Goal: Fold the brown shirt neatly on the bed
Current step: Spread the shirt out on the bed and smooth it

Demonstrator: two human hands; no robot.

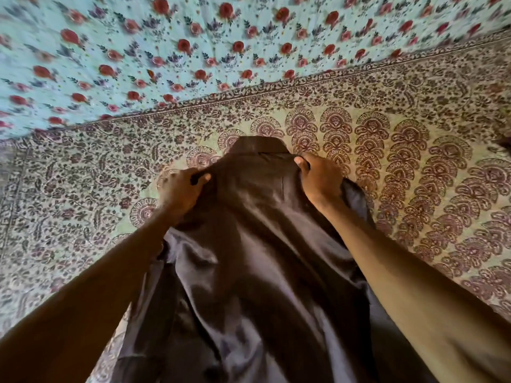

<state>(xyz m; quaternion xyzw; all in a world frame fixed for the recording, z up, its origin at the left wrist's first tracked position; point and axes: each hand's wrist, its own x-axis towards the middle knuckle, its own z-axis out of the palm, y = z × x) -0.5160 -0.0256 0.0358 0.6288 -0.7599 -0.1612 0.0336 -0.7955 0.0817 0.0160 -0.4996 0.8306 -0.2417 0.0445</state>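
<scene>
The brown shirt (257, 244) stretches from the bottom of the view up to the middle, back side facing me, its collar at the far end. It is wrinkled and drapes down toward me. My left hand (181, 193) grips the shirt's left shoulder, thumb over the cloth. My right hand (318, 181) grips the right shoulder next to the collar. Both arms reach forward over the shirt's sides. The shirt's lower part is cut off by the frame's bottom edge.
The bed is covered by a cream sheet with dark maroon paisley and vine print (414, 167). Beyond it lies a light blue cloth with red roses (193, 51). A dark object (507, 143) shows at the right edge.
</scene>
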